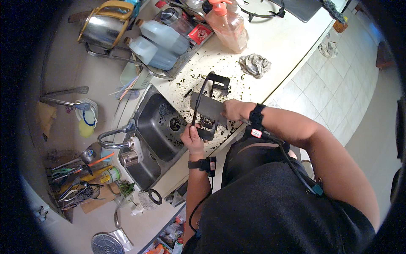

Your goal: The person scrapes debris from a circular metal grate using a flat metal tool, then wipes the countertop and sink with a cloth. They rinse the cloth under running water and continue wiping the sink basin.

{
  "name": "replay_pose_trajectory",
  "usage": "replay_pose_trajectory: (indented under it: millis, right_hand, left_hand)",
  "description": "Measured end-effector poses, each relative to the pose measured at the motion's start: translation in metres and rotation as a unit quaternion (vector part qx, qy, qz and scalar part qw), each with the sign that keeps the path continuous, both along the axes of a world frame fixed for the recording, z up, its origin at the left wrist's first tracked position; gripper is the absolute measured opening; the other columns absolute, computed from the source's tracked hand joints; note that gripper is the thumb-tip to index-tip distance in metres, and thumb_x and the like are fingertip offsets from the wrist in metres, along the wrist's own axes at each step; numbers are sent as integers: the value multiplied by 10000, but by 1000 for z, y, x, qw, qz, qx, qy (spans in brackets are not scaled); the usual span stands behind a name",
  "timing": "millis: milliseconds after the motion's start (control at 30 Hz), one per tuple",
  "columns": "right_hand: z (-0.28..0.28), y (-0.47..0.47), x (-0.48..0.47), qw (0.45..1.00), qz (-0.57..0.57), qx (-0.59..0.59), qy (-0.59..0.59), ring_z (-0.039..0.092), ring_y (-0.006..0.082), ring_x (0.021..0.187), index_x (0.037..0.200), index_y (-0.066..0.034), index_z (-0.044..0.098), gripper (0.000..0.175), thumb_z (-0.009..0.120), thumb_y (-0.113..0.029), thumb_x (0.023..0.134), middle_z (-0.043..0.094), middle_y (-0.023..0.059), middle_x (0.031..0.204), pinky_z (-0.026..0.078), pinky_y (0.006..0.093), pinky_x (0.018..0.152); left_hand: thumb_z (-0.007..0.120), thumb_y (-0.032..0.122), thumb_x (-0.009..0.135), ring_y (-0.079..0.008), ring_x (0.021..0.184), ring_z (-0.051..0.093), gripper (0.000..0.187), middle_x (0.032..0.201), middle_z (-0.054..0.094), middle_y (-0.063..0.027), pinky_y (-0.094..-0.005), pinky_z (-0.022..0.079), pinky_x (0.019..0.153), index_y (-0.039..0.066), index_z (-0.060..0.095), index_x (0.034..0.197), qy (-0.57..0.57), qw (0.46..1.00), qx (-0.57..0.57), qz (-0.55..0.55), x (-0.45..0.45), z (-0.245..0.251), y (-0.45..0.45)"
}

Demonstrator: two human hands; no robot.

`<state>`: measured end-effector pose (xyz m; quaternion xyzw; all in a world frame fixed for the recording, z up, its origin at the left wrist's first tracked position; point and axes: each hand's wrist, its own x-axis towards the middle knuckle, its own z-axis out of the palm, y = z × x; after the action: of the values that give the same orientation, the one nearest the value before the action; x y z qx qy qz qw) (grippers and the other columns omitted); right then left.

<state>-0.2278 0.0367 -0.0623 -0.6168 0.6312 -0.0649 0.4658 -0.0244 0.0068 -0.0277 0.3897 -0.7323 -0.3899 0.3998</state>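
Observation:
My left hand [192, 139] grips the rim of a black ring-shaped pan support [197, 106], tilted up on its side over the counter. In my right hand [238, 109] is a cleaver with a broad grey blade [207, 106]. The blade lies across the middle of the pan support and hides part of it; whether it touches the metal I cannot tell. Black flakes [187, 83] are scattered over the white countertop [279, 44] around them. More flakes lie in the stainless steel sink [152, 111], close to my left hand.
A crumpled cloth or plastic [255, 65] and a pump bottle [230, 31] stand beyond the flakes. Plastic jugs [155, 54] and a metal kettle [103, 30] occupy a rack. The faucet [111, 143] arches beside the sink. Another black ring support [263, 15] is farther along the counter.

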Motion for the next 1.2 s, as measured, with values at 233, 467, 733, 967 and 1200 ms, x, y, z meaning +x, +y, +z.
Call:
replay_pose_trajectory:
  millis: [233,467,733,967,1200]
  right_hand:
    - [6,-15,-11,993,-28,-40,109,619,365,853,1149,-37,522,364,498,-232,842,635,219,935,493,460,728]
    - [-35,-32,22,935,-327,-90,-103,610,360,912,1102,-24,509,419,384,-374,909,619,250,943,471,418,803]
    - [-59,-84,29,960,-172,-152,159,647,342,742,875,39,521,283,522,-243,861,629,228,756,515,382,579]
    - [1,-43,29,982,-160,-101,21,612,386,764,1032,-26,508,235,480,-146,832,620,241,836,490,452,660]
    - [18,24,5,985,-51,-163,-23,616,327,738,1313,-277,443,526,539,-162,809,643,133,945,504,407,705]
  left_hand:
    - [469,328,909,-147,519,506,374,579,535,-58,-279,400,520,15,579,736,-3,1000,-7,-23,1,-3,8]
    - [491,318,905,-97,433,422,375,494,428,-25,-257,336,436,6,559,709,-17,999,8,-27,-8,1,8]
    - [474,447,892,-187,458,483,467,527,473,-61,-292,367,467,27,586,720,-8,999,-38,-37,3,-5,3]
    - [471,304,930,-100,507,415,361,610,491,6,-274,353,471,15,580,741,21,998,55,-1,-14,15,-14]
    - [504,408,919,-47,408,354,418,536,436,17,-199,247,365,41,544,723,118,949,286,65,-23,38,-50]
